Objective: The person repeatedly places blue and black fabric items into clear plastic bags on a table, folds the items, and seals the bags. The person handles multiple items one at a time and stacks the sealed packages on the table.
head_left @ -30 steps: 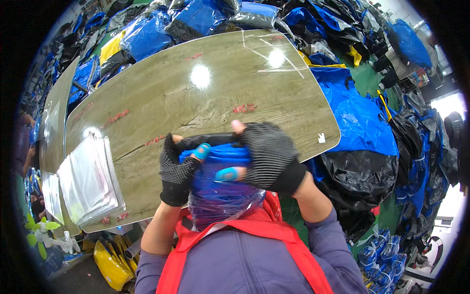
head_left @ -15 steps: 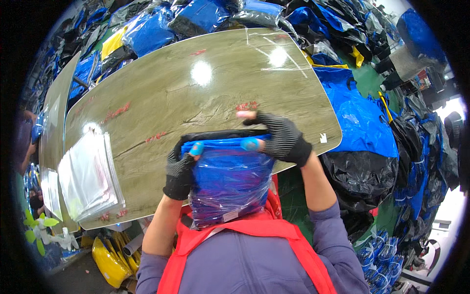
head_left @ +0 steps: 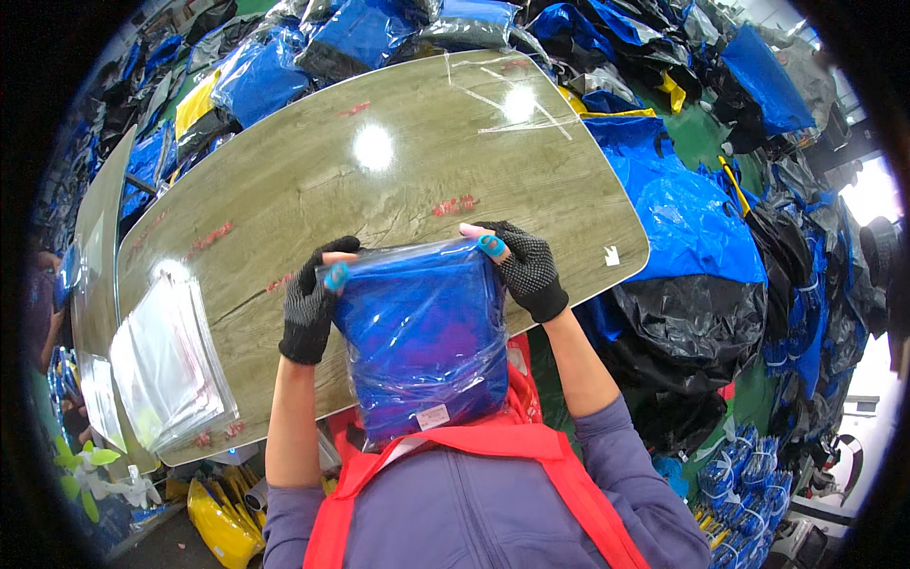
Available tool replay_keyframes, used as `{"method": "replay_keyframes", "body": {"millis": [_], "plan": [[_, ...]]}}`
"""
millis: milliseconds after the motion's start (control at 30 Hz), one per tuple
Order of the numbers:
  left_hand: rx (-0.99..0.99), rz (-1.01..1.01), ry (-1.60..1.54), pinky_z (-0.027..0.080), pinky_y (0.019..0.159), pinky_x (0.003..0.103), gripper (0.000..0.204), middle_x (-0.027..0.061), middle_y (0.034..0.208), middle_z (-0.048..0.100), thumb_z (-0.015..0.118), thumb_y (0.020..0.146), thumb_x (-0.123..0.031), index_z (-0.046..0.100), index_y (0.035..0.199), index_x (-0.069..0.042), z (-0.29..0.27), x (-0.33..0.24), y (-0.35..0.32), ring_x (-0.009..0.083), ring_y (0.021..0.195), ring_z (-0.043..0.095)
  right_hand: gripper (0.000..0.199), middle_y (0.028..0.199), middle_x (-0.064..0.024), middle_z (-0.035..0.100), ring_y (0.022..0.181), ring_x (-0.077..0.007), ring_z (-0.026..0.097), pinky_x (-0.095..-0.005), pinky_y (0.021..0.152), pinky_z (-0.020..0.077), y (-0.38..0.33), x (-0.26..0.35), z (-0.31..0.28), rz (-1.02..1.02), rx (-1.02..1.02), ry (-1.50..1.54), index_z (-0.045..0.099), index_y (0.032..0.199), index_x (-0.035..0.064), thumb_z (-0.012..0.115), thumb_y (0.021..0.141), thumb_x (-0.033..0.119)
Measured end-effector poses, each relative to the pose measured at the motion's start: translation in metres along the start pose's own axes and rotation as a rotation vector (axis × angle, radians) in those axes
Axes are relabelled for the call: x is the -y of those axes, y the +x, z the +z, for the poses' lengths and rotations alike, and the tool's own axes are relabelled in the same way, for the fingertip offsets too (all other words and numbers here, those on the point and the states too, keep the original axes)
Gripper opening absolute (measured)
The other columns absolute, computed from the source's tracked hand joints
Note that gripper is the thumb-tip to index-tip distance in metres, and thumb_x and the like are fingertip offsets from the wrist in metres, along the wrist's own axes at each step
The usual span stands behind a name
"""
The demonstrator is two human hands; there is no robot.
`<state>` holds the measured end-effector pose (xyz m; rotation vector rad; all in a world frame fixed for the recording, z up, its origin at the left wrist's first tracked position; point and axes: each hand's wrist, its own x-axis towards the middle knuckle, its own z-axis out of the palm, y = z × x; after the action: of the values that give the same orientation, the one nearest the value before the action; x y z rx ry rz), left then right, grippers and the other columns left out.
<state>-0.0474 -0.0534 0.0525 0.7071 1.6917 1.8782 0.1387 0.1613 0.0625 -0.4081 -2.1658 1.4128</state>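
Observation:
Between my hands is a clear plastic bag point(head_left: 427, 332) with a folded blue item inside it and a small white label near its lower end. My left hand point(head_left: 311, 296), in a black fingerless-tipped glove with blue tape on the thumb, pinches the bag's upper left corner. At the upper right corner, my right hand point(head_left: 523, 270), gloved and taped the same way, pinches the plastic edge. The bag's top edge is drawn straight between them. Its lower end rests against my red apron point(head_left: 521, 438).
Under the bag's far end stands a wood-patterned table point(head_left: 284, 171) with a curved rim. A stack of clear plastic bags point(head_left: 175, 360) lies at its left. Blue and black bags point(head_left: 678, 218) are heaped at the right, with more beyond the far edge. Yellow pieces point(head_left: 223, 517) sit lower left.
My hands have moved apart to the bag's top corners. The black edge no longer shows at the opening, and the clear plastic top is now stretched flat.

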Motion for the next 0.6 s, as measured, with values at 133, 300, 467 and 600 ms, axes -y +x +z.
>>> {"method": "replay_keyframes", "body": {"millis": [133,300,467,600], "plan": [[0.052,0.026,0.121,0.043,0.071,0.025,0.024,0.0031,0.087,0.066,0.066,0.089,-0.027,0.068,0.092,-0.003,-0.006,0.003,0.000,0.0098,0.078,0.055,0.038,0.081,-0.0104,0.070,0.071,-0.0148,0.063,-0.0304,0.067,0.0497,0.006,0.000,-0.007,0.123,-0.069,-0.105,0.072,0.098,0.0053,0.054,0.096,0.038],[0.005,0.062,0.323,0.039,0.058,0.022,0.026,-0.0018,0.073,0.060,0.063,0.092,-0.030,0.067,0.088,-0.004,0.005,-0.035,0.047,0.0059,0.064,0.048,0.054,0.062,-0.0080,0.062,0.056,-0.0149,0.057,-0.0312,0.056,0.0449,0.060,-0.001,-0.020,0.174,0.015,0.028,0.067,0.075,0.0018,0.051,0.094,0.050],[0.239,0.169,0.516,0.050,0.069,0.038,0.023,0.0079,0.093,0.065,0.053,0.097,-0.022,0.059,0.110,-0.004,0.028,-0.110,0.104,0.0208,0.082,0.061,0.051,0.073,-0.0044,0.063,0.066,-0.0124,0.055,-0.0278,0.062,0.0447,0.134,-0.007,-0.011,0.069,-0.114,0.085,0.067,0.083,0.0027,0.053,0.093,0.051],[0.774,0.086,-0.372,0.046,0.099,0.038,0.060,0.0170,0.133,0.053,0.042,0.097,-0.051,0.045,0.135,-0.005,0.054,-0.130,0.105,0.0279,0.120,0.055,0.051,0.082,-0.0075,0.066,0.077,-0.0148,0.059,-0.0299,0.072,0.0468,0.156,-0.023,-0.001,0.090,0.007,0.227,0.068,0.093,0.0021,0.053,0.093,0.050]]}}
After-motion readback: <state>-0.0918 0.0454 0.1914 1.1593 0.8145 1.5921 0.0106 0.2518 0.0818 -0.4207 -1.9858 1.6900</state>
